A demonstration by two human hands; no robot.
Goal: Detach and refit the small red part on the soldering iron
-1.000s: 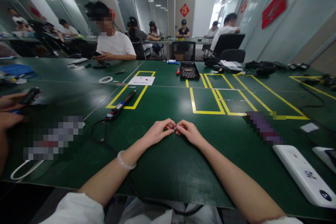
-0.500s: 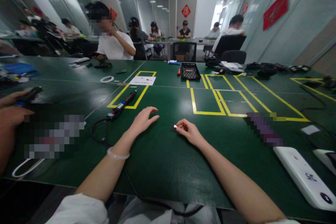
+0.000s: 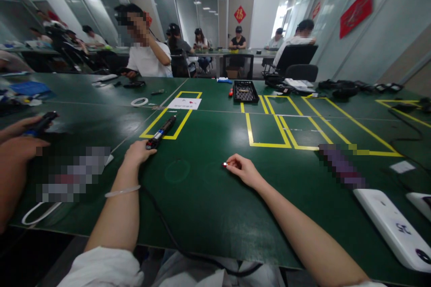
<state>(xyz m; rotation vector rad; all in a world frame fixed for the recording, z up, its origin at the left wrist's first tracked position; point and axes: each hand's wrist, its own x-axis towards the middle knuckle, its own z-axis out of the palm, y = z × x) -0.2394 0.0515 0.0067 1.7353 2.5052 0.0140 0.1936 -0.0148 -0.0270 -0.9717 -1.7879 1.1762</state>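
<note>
Grip of the right hand (image 3: 245,171), in the head view, pinches a small red-and-silver piece (image 3: 225,165) over the green surface (image 3: 208,210). The left hand (image 3: 135,154) meets the rear of a dark pen-shaped tool (image 3: 162,131), partly inside a yellow outline (image 3: 183,124); whether its fingers are closed, I cannot tell. The step seems to be taking up the tool, which calls for a firm wrap and slack in the cable (image 3: 164,222).
</note>
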